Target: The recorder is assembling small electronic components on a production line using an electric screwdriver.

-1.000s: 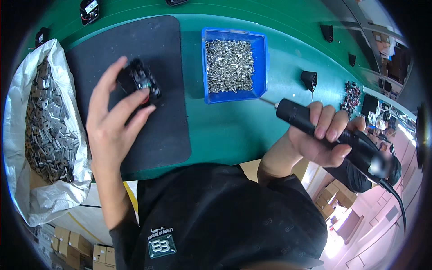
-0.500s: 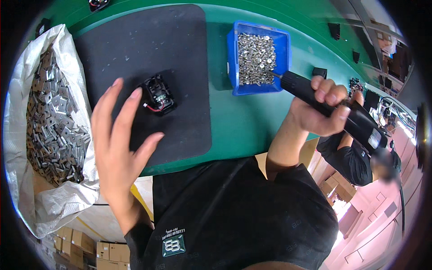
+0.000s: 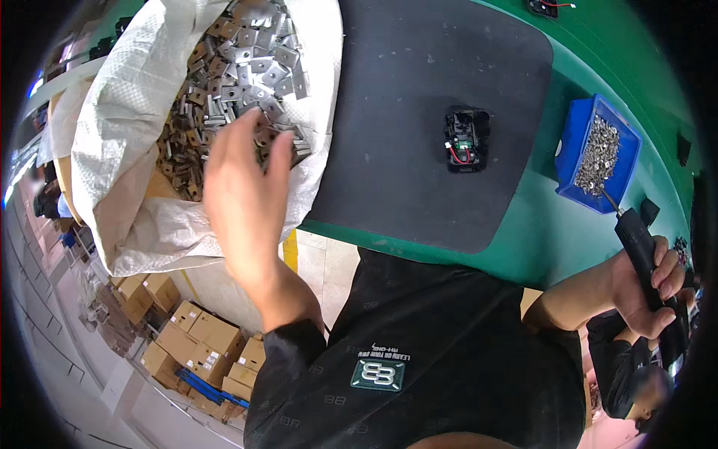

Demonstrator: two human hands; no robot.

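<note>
The left hand (image 3: 243, 196) reaches wide open into one sack (image 3: 120, 150) of many metal brackets (image 3: 232, 82); the right hand (image 3: 649, 288) holds one screwdriver (image 3: 649, 258).

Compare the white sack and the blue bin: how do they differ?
The white sack is soft woven material, large, left of the black mat; the blue bin is rigid, small, to its right. Sack holds flat metal brackets; bin holds small screws. Both are open-topped, holding metal parts.
</note>
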